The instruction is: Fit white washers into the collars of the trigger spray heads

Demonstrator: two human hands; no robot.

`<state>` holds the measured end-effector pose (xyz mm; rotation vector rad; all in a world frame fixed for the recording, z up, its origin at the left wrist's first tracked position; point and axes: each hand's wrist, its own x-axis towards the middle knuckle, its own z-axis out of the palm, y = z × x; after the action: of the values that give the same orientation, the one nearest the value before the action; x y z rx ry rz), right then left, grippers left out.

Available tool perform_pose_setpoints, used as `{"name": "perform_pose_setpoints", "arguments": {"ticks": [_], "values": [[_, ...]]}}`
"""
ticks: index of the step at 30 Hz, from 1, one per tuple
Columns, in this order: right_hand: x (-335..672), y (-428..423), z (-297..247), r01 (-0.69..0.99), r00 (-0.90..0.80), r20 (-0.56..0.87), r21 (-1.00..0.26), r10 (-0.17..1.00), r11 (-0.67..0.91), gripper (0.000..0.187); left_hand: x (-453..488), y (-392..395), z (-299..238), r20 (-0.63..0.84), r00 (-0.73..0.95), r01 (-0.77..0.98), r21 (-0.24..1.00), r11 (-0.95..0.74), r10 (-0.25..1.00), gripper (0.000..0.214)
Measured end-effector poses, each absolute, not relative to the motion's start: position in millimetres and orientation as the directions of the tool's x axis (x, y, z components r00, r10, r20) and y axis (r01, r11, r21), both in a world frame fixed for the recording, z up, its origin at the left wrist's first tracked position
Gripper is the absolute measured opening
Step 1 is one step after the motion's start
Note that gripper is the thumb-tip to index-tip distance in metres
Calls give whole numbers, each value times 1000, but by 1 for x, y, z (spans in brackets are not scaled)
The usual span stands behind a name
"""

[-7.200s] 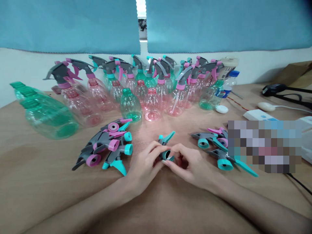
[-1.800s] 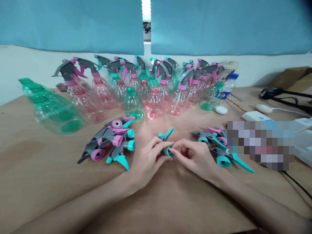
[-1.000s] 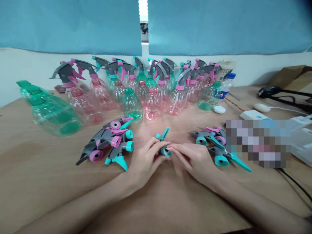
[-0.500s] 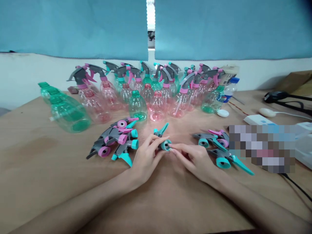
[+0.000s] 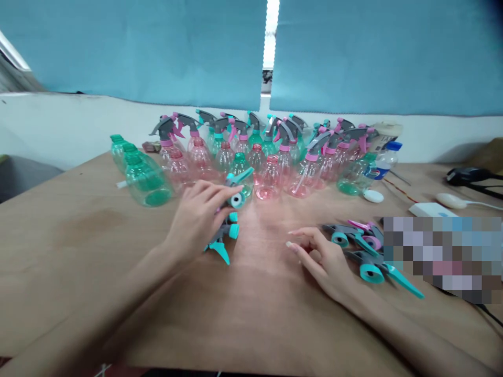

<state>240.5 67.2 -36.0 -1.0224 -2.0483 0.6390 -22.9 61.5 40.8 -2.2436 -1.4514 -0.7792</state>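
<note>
My left hand (image 5: pixel 200 209) is closed round a grey and teal spray trigger head (image 5: pixel 238 199), its collar facing me. It holds it over the left pile of trigger heads (image 5: pixel 222 238), most of which the hand covers. My right hand (image 5: pixel 320 262) hovers above the table with fingers apart and nothing between them. Just right of it lies a second group of trigger heads (image 5: pixel 371 272), teal and pink with grey bodies. Behind my hands stand open-necked bottles, among them a pink bottle (image 5: pixel 271 180) and a green bottle (image 5: pixel 145 183).
Several bottles with trigger heads fitted (image 5: pixel 310 157) stand along the back by the wall. A blue-capped bottle (image 5: pixel 387 159), a white round lid (image 5: pixel 373 196), a white power strip (image 5: pixel 432 210) and cables are at the right. A blurred-out patch covers something beside the right group.
My left hand has carried the teal trigger head left and up, over the left pile. The right hand has let go of it and drawn away to the right. The view has shifted slightly.
</note>
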Motion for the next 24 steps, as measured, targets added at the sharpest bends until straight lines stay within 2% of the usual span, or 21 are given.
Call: {"name": "perform_pose_setpoints", "arguments": {"ticks": [2, 4, 8, 11, 14, 24], "values": [[241, 68, -35, 460, -426, 361, -703, 829, 542, 18, -43, 63, 52, 554, 313, 936, -44, -349, 771, 29], [241, 68, -33, 461, -450, 325, -713, 832, 528, 20, -59, 62, 52, 407, 367, 924, -54, -379, 837, 31], [240, 68, -31, 473, -486, 281, -712, 828, 519, 24, -73, 55, 32, 222, 400, 902, 77, -425, 889, 48], [240, 68, -31, 487, -505, 281, -687, 816, 539, 24, -68, 49, 18, 215, 397, 896, 119, -427, 892, 55], [239, 69, -30, 499, -515, 277, -673, 811, 546, 24, -58, 46, 14, 230, 405, 894, 104, -436, 885, 53], [239, 70, -31, 488, -535, 274, -672, 799, 558, 22, -50, 42, 0, 257, 388, 921, -72, -383, 885, 58]]}}
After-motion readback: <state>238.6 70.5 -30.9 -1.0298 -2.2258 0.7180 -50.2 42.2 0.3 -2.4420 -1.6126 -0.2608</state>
